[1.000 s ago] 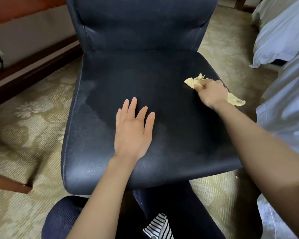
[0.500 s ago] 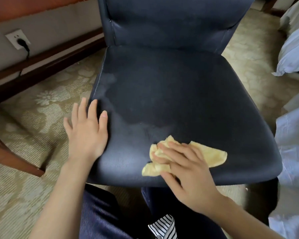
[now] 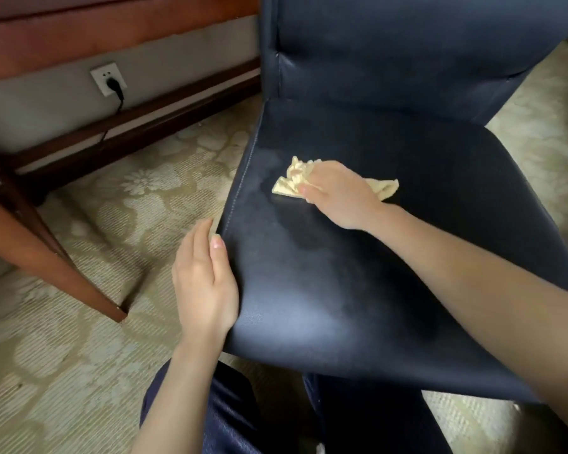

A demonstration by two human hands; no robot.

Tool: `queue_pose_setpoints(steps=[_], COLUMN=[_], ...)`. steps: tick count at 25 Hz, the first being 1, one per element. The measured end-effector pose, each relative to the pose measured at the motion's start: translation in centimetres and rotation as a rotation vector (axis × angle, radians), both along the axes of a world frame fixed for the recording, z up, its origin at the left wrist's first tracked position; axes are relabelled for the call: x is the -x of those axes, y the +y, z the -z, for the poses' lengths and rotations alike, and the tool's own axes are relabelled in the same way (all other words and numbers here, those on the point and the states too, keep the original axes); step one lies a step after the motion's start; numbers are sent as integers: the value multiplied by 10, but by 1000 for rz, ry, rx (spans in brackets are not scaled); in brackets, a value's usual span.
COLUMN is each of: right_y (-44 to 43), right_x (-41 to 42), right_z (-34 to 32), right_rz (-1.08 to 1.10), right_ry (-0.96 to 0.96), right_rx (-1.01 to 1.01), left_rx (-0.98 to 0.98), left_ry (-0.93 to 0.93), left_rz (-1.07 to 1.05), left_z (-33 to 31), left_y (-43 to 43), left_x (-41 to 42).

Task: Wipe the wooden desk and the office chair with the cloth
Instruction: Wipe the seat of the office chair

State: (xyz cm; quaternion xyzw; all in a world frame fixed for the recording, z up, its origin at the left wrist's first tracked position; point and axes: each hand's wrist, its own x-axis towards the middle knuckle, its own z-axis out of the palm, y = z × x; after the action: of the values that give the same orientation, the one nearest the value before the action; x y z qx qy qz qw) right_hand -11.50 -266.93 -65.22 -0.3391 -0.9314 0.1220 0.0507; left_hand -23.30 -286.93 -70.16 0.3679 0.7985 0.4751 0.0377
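– Yellow cloth, where?
– On the dark chair, left-middle of the seat, bunched under the right hand. One end sticks out past the fingertips, a tail shows behind the knuckles.
– Right hand grip?
– Fingers curled down over the cloth, clamping it against the seat. The arm reaches in from the right.
– Left hand?
– Holds nothing. Fingers straight and together along the seat's left edge, thumb on top of the leather near the front-left corner.
– Hands touching?
– No, apart, with bare seat between them.
– Changes from half a second ago?
– Cloth and right hand are up from the front edge, now nearer the stitched left seam. A second ago they were at the far right edge. The left hand has slid further off the seat top; a second ago it lay flat mid-seat.
– Anything else?
– Wooden table leg at left on patterned carpet, and a wall socket with a plug in it. Dull smear on the seat left of the cloth.
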Motion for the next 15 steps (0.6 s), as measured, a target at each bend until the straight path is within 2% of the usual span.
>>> queue_pose_setpoints(steps=[5, 8, 11, 15], right_y=[36, 36, 15, -33], right_x=[76, 95, 90, 58], right_z=[6, 4, -1, 3], right_rz=[112, 161, -17, -271], right_ry=[24, -4, -21, 111], right_rx=[-48, -126, -157, -103], left_rx=[-20, -43, -59, -67], left_ry=[19, 20, 9, -16], left_rz=[-18, -49, -75, -109], left_z=[4, 2, 3, 5], left_y=[0, 2, 1, -2], left_x=[2, 2, 3, 4])
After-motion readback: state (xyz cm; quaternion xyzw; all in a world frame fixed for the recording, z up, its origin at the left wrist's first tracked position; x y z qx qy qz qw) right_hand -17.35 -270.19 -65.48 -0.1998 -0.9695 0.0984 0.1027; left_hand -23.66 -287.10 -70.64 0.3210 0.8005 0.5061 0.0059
